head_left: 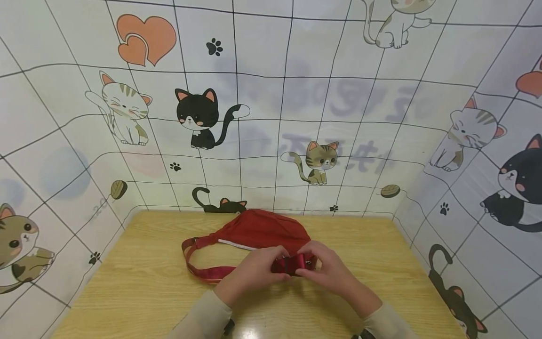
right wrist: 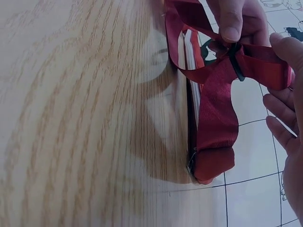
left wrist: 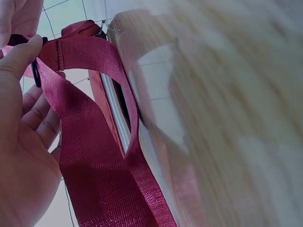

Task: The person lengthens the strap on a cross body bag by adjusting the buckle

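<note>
Head view: matte red fabric bag (head_left: 271,230), rounded top, lies on wood-grain worktop (head_left: 144,268); ribbed webbing strap (head_left: 211,274) loops out at its L side. Both forearms reach fwd, L hand (head_left: 259,267) and R hand (head_left: 332,270) close tog. at the bag's near R edge, fingers of each pinching strap. L wrist view: glossy strap w/ fine crosswise ribs, gently twisted; thumb presses it by thin blk slider (left wrist: 36,73), other fingers extended below. R wrist view: strap doubled into short loop beyond slider, its end betw. R thumb & fingers.
</note>
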`<action>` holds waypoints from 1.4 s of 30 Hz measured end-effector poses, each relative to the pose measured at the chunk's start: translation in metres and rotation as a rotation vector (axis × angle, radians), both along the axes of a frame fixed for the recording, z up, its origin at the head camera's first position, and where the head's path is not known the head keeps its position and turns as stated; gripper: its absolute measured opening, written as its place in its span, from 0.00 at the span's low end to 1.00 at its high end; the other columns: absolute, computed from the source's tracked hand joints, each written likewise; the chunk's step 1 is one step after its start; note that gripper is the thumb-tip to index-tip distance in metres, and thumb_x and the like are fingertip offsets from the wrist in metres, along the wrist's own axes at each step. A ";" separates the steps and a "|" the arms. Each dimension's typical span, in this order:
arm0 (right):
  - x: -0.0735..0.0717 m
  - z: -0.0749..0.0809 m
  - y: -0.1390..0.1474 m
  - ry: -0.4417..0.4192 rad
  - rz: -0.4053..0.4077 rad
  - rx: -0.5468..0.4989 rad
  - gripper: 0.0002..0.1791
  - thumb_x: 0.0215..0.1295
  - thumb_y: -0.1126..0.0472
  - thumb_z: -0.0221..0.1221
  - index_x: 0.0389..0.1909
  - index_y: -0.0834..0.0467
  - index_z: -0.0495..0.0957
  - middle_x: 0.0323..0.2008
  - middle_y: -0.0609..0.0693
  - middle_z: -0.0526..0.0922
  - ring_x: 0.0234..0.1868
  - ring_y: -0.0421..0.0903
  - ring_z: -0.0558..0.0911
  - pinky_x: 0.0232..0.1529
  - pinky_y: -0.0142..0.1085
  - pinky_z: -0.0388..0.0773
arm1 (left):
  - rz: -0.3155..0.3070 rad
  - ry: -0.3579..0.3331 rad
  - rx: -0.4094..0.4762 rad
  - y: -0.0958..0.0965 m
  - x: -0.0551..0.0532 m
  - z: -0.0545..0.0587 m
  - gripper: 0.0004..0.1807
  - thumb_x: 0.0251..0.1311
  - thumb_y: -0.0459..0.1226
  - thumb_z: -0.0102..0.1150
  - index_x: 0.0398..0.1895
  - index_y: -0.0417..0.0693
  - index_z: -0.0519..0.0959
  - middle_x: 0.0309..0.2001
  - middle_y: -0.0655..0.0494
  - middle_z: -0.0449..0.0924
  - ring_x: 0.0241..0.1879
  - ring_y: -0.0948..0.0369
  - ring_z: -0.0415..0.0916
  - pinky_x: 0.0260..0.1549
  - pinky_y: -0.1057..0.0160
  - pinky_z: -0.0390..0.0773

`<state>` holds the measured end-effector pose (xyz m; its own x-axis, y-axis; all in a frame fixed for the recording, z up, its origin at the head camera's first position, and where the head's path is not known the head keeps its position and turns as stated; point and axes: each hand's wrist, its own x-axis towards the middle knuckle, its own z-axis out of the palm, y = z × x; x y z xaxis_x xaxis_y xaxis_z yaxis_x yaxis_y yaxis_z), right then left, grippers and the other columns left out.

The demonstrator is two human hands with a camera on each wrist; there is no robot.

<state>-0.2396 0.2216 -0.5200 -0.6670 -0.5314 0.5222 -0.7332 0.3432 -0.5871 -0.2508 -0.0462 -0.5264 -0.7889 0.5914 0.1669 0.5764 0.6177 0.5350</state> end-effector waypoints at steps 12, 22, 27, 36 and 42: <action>0.000 0.010 -0.018 0.128 -0.009 0.170 0.25 0.60 0.59 0.83 0.55 0.55 0.84 0.50 0.45 0.87 0.51 0.42 0.82 0.51 0.42 0.83 | -0.009 0.042 -0.032 0.001 -0.001 0.000 0.22 0.66 0.52 0.80 0.57 0.63 0.81 0.44 0.73 0.82 0.42 0.72 0.77 0.47 0.65 0.81; 0.003 0.011 -0.012 0.025 -0.025 0.001 0.22 0.61 0.63 0.82 0.53 0.55 0.87 0.45 0.43 0.87 0.39 0.42 0.83 0.33 0.41 0.86 | -0.013 0.009 0.001 -0.001 -0.001 -0.001 0.24 0.65 0.53 0.81 0.58 0.63 0.81 0.46 0.73 0.83 0.42 0.71 0.77 0.46 0.65 0.81; 0.003 0.016 -0.012 0.002 -0.008 0.034 0.24 0.61 0.61 0.82 0.56 0.56 0.85 0.47 0.45 0.86 0.41 0.44 0.83 0.35 0.40 0.86 | -0.013 0.014 -0.004 -0.003 -0.001 -0.001 0.24 0.65 0.53 0.81 0.58 0.63 0.81 0.46 0.73 0.83 0.42 0.71 0.77 0.46 0.65 0.81; 0.003 0.019 -0.025 0.151 -0.099 0.322 0.24 0.60 0.52 0.83 0.54 0.51 0.86 0.50 0.42 0.89 0.51 0.42 0.84 0.55 0.47 0.82 | -0.023 0.066 -0.025 -0.003 0.001 0.002 0.22 0.67 0.55 0.78 0.57 0.63 0.81 0.46 0.72 0.84 0.45 0.71 0.80 0.50 0.64 0.83; 0.006 0.021 -0.024 0.045 -0.102 0.112 0.21 0.60 0.60 0.83 0.52 0.51 0.88 0.48 0.40 0.88 0.45 0.40 0.82 0.41 0.38 0.85 | -0.018 0.039 -0.016 -0.005 0.001 0.001 0.23 0.66 0.55 0.79 0.58 0.62 0.81 0.48 0.71 0.85 0.42 0.70 0.77 0.44 0.64 0.81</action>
